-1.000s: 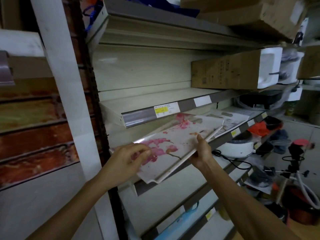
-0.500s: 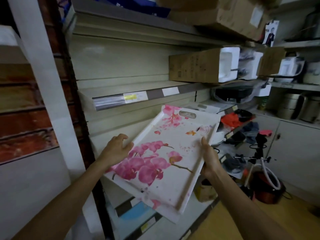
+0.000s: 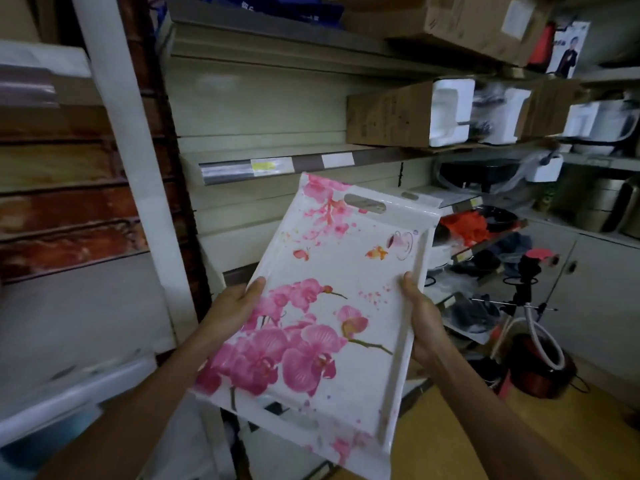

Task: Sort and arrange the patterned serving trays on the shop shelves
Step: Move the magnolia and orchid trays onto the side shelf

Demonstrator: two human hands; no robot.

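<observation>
Both hands hold one tray (image 3: 332, 306) in the air in front of the shelves, clear of every shelf. The left hand (image 3: 230, 306) grips its left long edge, thumb laid over the rim and onto the printed face; its fingers are hidden under the tray. The right hand (image 3: 420, 317) grips the right long edge the same way, thumb tip resting on the raised rim, fingers wrapped out of sight behind. The tray is white, printed with large pink orchids near the person and smaller pink blossoms, two butterflies and a cup toward its far end. It tilts with the face toward the camera, far end higher. A handle slot (image 3: 364, 203) is cut in the far short side.

Beyond the far end runs a shelf (image 3: 277, 166) with a grey front strip carrying a yellow label (image 3: 266, 165) and a white one. The left part of that shelf is bare; at its right end lies a cardboard box (image 3: 388, 114) with white foam showing. Below and right, lower shelves hold dark and red goods, blurred. Another box (image 3: 460, 22) sits on the top shelf.
</observation>
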